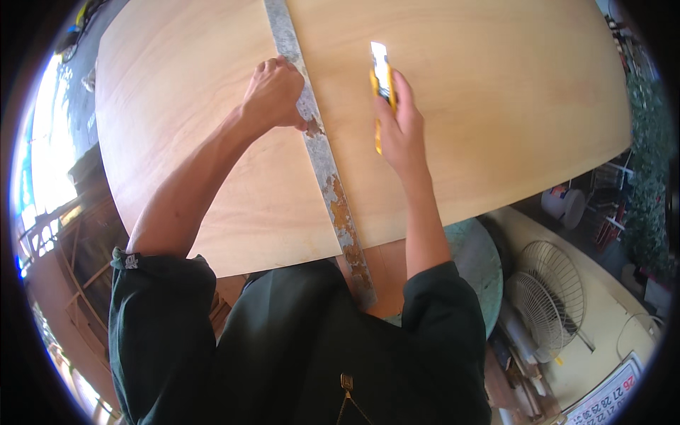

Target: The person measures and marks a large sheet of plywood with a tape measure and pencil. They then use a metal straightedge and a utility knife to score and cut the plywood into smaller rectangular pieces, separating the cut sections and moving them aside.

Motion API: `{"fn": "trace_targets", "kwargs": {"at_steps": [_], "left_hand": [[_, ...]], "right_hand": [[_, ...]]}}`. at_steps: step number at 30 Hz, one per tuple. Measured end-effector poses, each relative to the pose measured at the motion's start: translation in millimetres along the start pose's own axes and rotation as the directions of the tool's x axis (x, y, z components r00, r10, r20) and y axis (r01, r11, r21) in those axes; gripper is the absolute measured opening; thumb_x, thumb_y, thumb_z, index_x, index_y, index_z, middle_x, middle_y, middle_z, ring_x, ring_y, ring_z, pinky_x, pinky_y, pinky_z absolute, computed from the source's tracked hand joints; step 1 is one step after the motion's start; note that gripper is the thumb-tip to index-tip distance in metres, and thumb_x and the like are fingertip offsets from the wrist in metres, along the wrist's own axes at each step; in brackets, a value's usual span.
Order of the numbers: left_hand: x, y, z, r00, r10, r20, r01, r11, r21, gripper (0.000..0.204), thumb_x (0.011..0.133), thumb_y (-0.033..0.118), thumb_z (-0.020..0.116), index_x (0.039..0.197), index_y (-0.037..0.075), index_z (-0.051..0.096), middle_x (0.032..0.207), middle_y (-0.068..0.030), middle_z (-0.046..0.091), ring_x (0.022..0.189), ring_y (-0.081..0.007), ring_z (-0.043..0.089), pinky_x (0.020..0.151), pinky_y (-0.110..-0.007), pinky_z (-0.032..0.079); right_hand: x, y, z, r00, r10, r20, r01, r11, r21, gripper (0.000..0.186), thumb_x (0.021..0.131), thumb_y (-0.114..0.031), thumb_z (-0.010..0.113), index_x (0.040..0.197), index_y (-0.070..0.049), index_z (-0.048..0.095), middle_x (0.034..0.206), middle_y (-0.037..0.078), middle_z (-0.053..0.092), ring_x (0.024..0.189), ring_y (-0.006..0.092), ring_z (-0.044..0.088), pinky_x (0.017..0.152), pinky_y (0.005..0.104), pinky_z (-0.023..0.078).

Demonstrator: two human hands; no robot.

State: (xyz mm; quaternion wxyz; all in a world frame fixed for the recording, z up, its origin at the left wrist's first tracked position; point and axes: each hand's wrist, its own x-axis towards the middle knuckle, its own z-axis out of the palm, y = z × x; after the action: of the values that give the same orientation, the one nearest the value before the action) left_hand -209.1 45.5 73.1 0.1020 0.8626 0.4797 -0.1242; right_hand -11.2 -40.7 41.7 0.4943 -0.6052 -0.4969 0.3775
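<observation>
A worn metal straightedge (pixel 324 161), grey with rusty brown patches, lies across a pale plywood sheet (pixel 496 106). Its near end sticks out past the sheet's near edge, beside my body. My left hand (pixel 275 93) presses on the far part of it, fingers curled over and thumb against its surface. To the right of the straightedge, my right hand (pixel 405 134) grips a yellow utility knife (pixel 383 79). The knife's bright blade end points away from me, apart from the straightedge. Part of the knife's handle is hidden by my fingers.
Below the sheet at right stands a round greenish tabletop (pixel 467 265). Beyond it are a wire-caged fan (pixel 542 301), a white bucket (pixel 564 204) and a printed calendar (pixel 605 397). Wooden frames (pixel 78 276) stand at the lower left.
</observation>
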Motion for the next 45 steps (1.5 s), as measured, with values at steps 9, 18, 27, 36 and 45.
{"fn": "trace_targets", "kwargs": {"at_steps": [9,18,27,36,45], "left_hand": [[-4.8,2.9,-12.1,0.997,-0.030,0.065,0.034,0.998,-0.051,0.085,0.045,0.037,0.089,0.102,-0.015,0.054,0.108,-0.0237,0.054,0.106,-0.0359,0.052,0.089,-0.041,0.046],[-2.9,-1.1,-16.2,0.999,0.004,0.048,0.002,0.991,-0.136,0.076,0.046,0.036,0.089,0.099,-0.010,0.060,0.107,-0.0219,0.057,0.108,-0.0347,0.052,0.089,-0.041,0.046],[67.3,-57.2,-7.8,0.778,-0.590,-0.216,0.425,0.748,-0.510,0.070,0.061,0.056,0.074,0.104,0.001,0.065,0.096,-0.0158,0.066,0.097,-0.0280,0.059,0.083,-0.042,0.042],[104.5,-57.0,31.8,0.456,-0.781,-0.426,0.435,0.614,-0.659,0.061,0.058,0.050,0.069,0.100,0.006,0.068,0.089,-0.0053,0.068,0.089,-0.0229,0.060,0.086,-0.041,0.029],[100.6,-59.7,27.4,0.495,-0.801,-0.337,0.473,0.574,-0.669,0.067,0.059,0.053,0.073,0.108,0.008,0.068,0.091,-0.0042,0.070,0.094,-0.0210,0.061,0.090,-0.039,0.033]], "right_hand": [[100.8,-32.7,92.7,0.963,0.067,0.261,0.036,0.927,-0.373,0.049,0.089,-0.007,0.048,0.134,0.007,0.034,0.088,0.028,0.063,0.085,0.0391,0.064,0.072,0.0437,0.052],[100.7,-20.0,100.7,0.992,-0.025,0.124,0.068,0.932,-0.357,0.052,0.089,-0.009,0.053,0.137,0.000,0.038,0.095,0.026,0.061,0.088,0.0370,0.061,0.076,0.0442,0.048],[5.7,0.6,6.2,0.983,-0.182,0.008,0.112,0.568,-0.815,0.052,0.086,-0.009,0.057,0.136,-0.014,0.044,0.103,0.014,0.049,0.095,0.0320,0.051,0.078,0.0441,0.044],[0.6,27.0,4.8,0.911,-0.410,-0.046,0.159,0.451,-0.878,0.043,0.082,-0.015,0.061,0.125,-0.015,0.058,0.106,0.010,0.052,0.087,0.0260,0.051,0.066,0.0372,0.038],[2.2,28.5,6.0,0.898,-0.436,-0.069,0.169,0.484,-0.859,0.044,0.079,-0.013,0.062,0.123,-0.016,0.058,0.103,0.010,0.053,0.082,0.0247,0.049,0.061,0.0357,0.034]]}}
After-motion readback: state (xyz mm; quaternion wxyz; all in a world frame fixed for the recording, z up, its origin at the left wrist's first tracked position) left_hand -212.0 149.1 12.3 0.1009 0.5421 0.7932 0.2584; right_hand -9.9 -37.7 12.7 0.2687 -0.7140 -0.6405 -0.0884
